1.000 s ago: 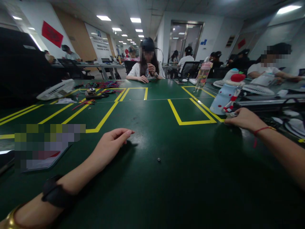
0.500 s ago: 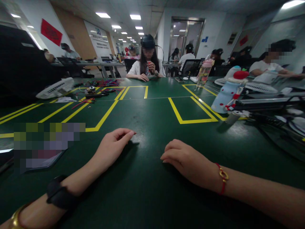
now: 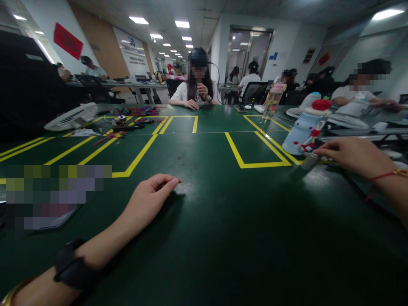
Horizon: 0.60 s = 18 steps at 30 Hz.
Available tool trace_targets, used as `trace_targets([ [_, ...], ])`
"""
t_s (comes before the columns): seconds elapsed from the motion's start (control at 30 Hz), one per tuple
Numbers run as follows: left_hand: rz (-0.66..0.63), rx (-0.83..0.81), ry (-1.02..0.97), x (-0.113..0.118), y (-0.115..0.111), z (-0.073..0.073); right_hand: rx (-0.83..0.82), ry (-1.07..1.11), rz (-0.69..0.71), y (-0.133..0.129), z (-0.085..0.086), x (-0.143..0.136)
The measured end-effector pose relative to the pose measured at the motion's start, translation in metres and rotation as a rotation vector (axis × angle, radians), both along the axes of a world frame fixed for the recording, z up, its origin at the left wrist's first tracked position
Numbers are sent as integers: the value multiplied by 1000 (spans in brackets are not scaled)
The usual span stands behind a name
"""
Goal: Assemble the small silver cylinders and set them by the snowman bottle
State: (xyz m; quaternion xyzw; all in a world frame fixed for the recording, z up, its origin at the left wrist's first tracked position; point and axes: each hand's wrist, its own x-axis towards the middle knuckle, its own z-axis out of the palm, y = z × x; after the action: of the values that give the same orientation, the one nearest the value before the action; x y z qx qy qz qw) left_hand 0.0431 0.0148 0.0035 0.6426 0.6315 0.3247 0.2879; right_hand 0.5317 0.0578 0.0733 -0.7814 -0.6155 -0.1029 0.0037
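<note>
My left hand (image 3: 153,195) rests on the green table (image 3: 204,238) with its fingers curled and the thumb against the index finger. Nothing shows in it. Far to the right, my right hand (image 3: 353,155) is closed in a pinch. Its fingertips are at the upper end of a small silver cylinder (image 3: 309,162), which leans on the table. Right behind the cylinder stands a pale blue bottle (image 3: 296,134) with a red top and red dots. The undersides of the right fingers are hidden.
Yellow tape (image 3: 264,165) marks boxes on the table. Red and dark wires (image 3: 143,111) lie at the far left, near a white fan-like device (image 3: 72,117). A clear bottle (image 3: 273,102) stands at the back right. Across the table sits a person (image 3: 199,80) in a headset.
My right hand has moved from the middle of the table to the far right, up to the silver cylinder. My left hand has stayed almost in place.
</note>
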Motion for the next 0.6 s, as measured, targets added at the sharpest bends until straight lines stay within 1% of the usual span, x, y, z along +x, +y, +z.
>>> trace_targets([
  [0.07, 4, 2, 8, 0, 0, 0, -14, 11, 10, 2, -3, 0],
  [0.17, 14, 2, 11, 0, -1, 0, 30, -45, -7, 4, -8, -4],
  [0.3, 3, 9, 24, 0, -1, 0, 41, -71, 19, 8, -14, -5],
  [0.6, -5, 21, 1, 0, -1, 0, 32, -12, 2, 13, -18, 9],
])
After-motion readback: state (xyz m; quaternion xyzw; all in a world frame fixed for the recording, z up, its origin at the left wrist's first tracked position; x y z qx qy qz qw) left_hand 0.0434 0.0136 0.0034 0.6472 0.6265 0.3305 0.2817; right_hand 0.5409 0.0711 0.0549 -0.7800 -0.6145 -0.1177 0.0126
